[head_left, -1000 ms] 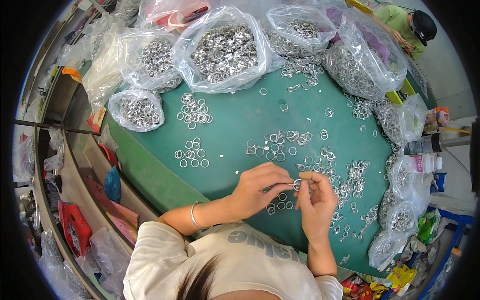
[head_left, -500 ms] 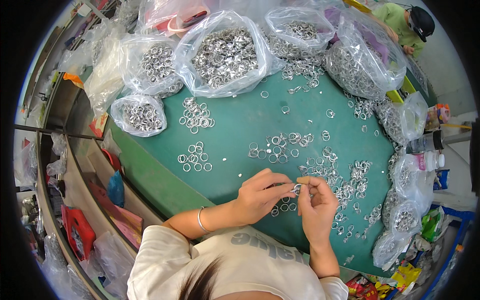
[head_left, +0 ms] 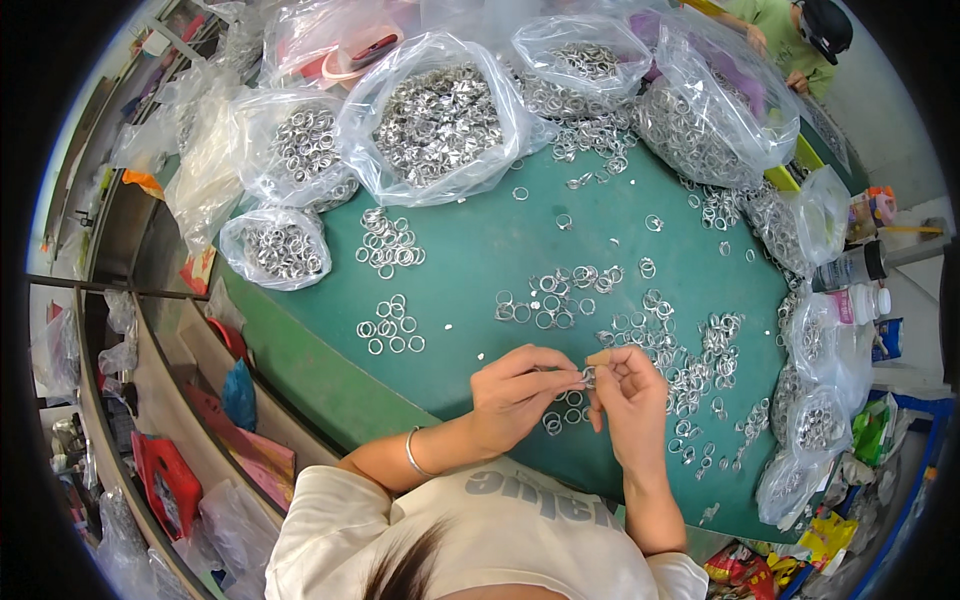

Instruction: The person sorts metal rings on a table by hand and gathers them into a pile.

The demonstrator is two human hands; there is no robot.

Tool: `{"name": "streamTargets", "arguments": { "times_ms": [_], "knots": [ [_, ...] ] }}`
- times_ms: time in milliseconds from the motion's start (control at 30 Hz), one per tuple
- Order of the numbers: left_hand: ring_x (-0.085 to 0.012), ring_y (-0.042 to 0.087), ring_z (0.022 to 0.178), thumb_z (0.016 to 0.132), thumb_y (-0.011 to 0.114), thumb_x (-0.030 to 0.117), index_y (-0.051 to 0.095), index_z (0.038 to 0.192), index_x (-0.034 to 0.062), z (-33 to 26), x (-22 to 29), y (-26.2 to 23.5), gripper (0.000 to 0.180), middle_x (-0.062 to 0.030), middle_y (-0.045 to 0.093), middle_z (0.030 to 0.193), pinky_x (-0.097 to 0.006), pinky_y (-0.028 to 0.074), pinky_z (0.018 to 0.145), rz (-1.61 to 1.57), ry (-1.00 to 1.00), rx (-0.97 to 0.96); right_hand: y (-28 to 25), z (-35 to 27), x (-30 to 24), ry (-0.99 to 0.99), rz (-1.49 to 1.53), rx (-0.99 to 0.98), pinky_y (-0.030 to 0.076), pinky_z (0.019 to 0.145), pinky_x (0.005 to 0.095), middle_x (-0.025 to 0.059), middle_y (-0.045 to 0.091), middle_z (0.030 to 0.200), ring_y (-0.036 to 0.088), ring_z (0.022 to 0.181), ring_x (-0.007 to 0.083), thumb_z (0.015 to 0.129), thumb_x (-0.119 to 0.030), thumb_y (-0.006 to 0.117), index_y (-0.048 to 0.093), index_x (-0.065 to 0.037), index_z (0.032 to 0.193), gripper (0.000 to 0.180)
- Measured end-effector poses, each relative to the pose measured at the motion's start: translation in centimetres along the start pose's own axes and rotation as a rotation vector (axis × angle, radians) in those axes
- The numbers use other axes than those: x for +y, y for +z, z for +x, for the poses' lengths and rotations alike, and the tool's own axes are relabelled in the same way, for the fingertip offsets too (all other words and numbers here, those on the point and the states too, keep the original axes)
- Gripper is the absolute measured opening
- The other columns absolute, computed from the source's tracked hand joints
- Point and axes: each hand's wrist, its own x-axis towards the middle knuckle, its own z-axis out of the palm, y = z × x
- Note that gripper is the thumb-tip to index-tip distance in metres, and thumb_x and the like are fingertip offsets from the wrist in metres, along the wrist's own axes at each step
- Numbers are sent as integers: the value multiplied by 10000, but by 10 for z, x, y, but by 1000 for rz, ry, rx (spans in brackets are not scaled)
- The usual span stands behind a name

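Close in front of my body, both hands meet over the green table. My left hand is closed in a pinch on a silver ring. From the other side my right hand grips the same ring; a tan wrap covers one of its fingertips. Fingers hide part of the ring. Several loose rings lie just beneath the hands. Beyond them is a loose cluster of rings, and a bigger heap of rings spreads to the right of my right hand.
Clear plastic bags full of rings line the far side, with a large bag in the middle. More small bags edge the right side. Two ring groups lie at left. Shelves stand left. Another person is at the far right.
The view has shifted slightly. My hands stay together at the ring; the fingers have turned a little around it, and it is now more covered.
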Motion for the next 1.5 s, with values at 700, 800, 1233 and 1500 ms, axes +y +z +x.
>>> {"name": "streamTargets", "arguments": {
  "times_ms": [700,800,1233,1500],
  "knots": [
    [-117,486,646,755,709,-1,650,860,20,6,3,-4,123,-52,518,789,-235,369,527,-187,-338,-233,3,-12,6,-146,100,38,480,490,182,71,600,855,561,669,62,873,77,532,563,38,949,91],
    [-107,477,641,762,704,-1,641,825,13,0,-1,3,90,-63,520,789,-232,354,513,-302,-407,-121,5,-14,11,-249,-68,71,501,513,205,76,606,866,582,695,87,864,76,547,561,36,938,85],
    [-164,541,622,680,752,-50,659,851,-1,-1,-1,-2,201,-81,541,776,-272,434,511,11,15,-182,-1,-24,-4,-201,-94,0,494,497,214,77,584,879,579,677,96,866,70,547,472,39,1102,250],
    [-162,543,578,674,762,-46,667,861,0,4,4,-7,215,-80,552,765,-258,435,474,42,57,-205,6,-32,1,-456,-559,124,542,549,243,123,603,901,626,719,167,839,67,592,527,41,1050,222]
  ]
}}
